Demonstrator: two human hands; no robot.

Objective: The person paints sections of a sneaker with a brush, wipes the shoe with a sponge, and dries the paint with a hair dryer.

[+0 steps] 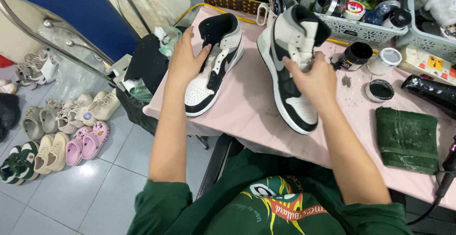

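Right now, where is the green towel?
In the head view, the green towel lies folded on the pink table at the person's right, below the open black jar lid and right of the right hand.

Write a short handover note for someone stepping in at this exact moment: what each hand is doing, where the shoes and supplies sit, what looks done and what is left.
Left hand: flat on the left sneaker, which lies on the pink table.
Right hand: gripping the right sneaker at the laces, tilted up.
Supplies: open black jar, its lid, a white jar and a green towel to the right.
Done: both sneakers' white parts look clean.
Left: cannot tell whether any cleaning or polish remains; black flecks lie on the table near the jars.
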